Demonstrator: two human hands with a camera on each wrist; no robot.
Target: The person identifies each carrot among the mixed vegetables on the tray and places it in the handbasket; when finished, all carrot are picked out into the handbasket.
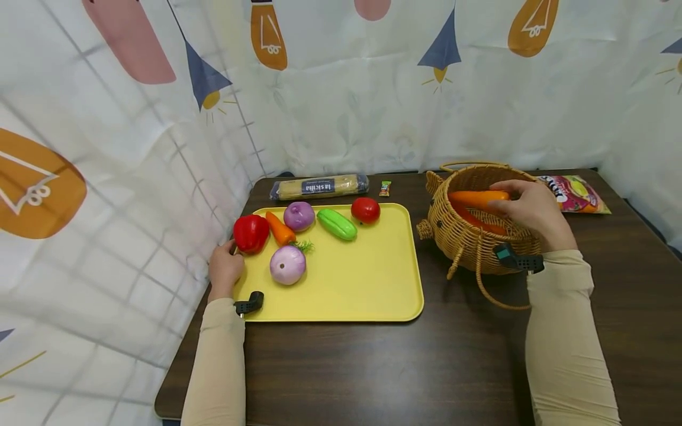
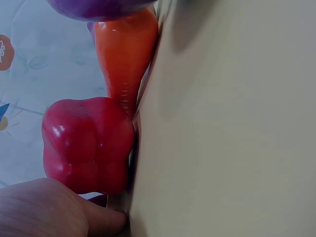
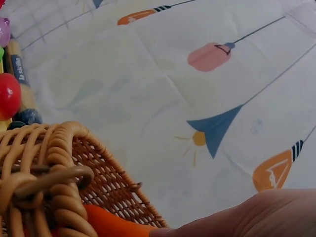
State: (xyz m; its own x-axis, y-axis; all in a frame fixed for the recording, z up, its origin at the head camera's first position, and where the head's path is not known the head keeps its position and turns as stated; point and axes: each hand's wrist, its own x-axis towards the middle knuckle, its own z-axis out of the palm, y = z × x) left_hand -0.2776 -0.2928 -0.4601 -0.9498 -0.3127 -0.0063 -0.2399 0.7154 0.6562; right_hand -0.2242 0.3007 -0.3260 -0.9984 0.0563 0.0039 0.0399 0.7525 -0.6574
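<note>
At the left edge of a yellow tray [image 1: 367, 272], my left hand [image 1: 226, 269] grips the rim beside a red bell pepper [image 1: 251, 234]; its thumb [image 2: 106, 219] shows against the rim in the left wrist view. My right hand [image 1: 537, 207] pinches one end of an orange carrot [image 1: 471, 199] at the mouth of a wicker basket [image 1: 453, 236]. Below that carrot, something red-orange [image 1: 482, 222] lies inside the basket. The tray also bears another carrot [image 1: 279, 228], a purple onion [image 1: 288, 265], a second purple vegetable [image 1: 299, 216], a green cucumber [image 1: 337, 224] and a tomato [image 1: 365, 210].
Behind the tray lie a pasta packet [image 1: 319, 187] and a small wrapped sweet [image 1: 385, 189]. A pink snack bag [image 1: 575, 194] rests behind the basket's right side. The basket's cord handle [image 1: 492, 300] trails on the dark table [image 1: 373, 373]. Patterned curtains [image 1: 346, 106] border the table.
</note>
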